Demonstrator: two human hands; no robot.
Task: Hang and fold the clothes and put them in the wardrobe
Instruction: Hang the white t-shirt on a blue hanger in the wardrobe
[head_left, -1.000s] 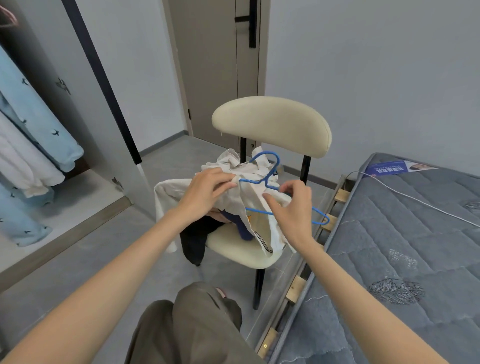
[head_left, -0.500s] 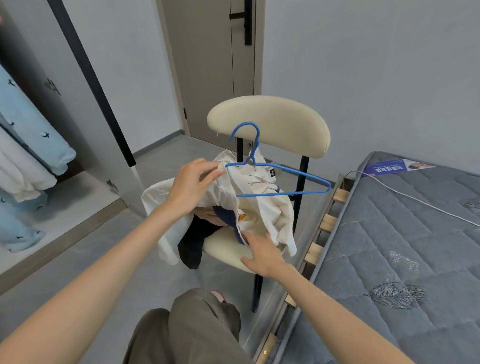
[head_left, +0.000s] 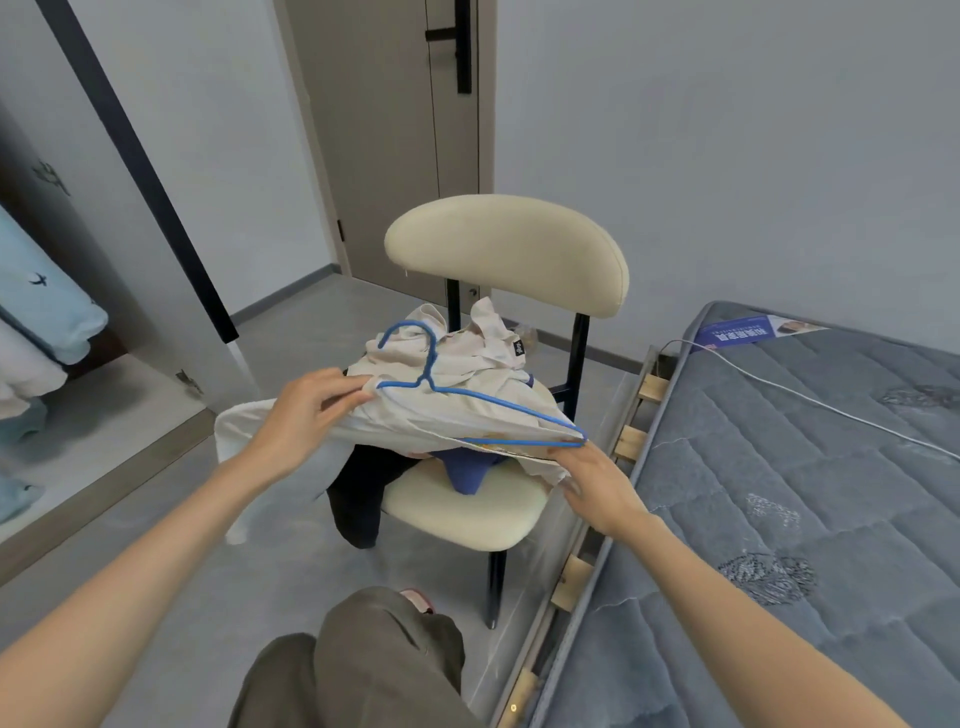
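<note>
Above the chair (head_left: 506, 249), the left grip (head_left: 306, 410) pinches the white shirt (head_left: 415, 423) against the blue hanger (head_left: 429, 361); the right grip (head_left: 597, 483) holds its hem. Keeping the cloth taut should let the hanger's tip slip inside.

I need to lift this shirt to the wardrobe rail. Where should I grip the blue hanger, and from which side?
Probably at the neck under the hook, from above: the blue hanger lies nearly flat on the white shirt, and only hook and neck stand clear of the cloth.
</note>
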